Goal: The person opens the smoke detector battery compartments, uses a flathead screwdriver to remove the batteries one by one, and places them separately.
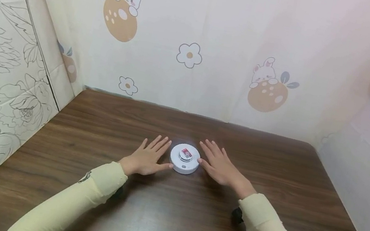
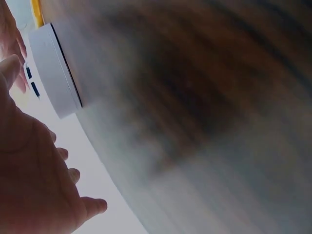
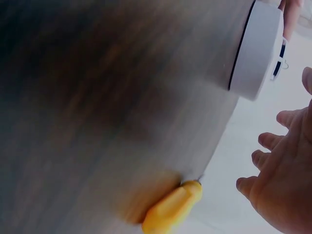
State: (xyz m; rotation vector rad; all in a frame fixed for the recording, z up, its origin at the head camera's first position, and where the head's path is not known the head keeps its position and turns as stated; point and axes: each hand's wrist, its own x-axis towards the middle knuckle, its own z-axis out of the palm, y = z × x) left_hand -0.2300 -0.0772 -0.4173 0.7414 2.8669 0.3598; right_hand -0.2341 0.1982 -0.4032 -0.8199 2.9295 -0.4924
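Smoke alarm [image 1: 184, 162] has a wide pale rabbit-print curtain [image 1: 223, 23] hanging behind it and a brown table [image 1: 174, 221] beneath it. Two pale yellow sleeves [image 1: 65, 202] reach over the wood, and from them the left hand [image 1: 147, 158] and right hand [image 1: 220, 167] flank the alarm, fingers spread, thumb tips right at its edge; whether they touch, I cannot tell. On top I see a red-and-white sticker [image 1: 186, 153], then a grey button [image 1: 184, 166]

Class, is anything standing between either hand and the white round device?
Nothing visible is. The left hand and right hand flank the white round device closely in the head view, with no other object between; whether they touch it is unclear.
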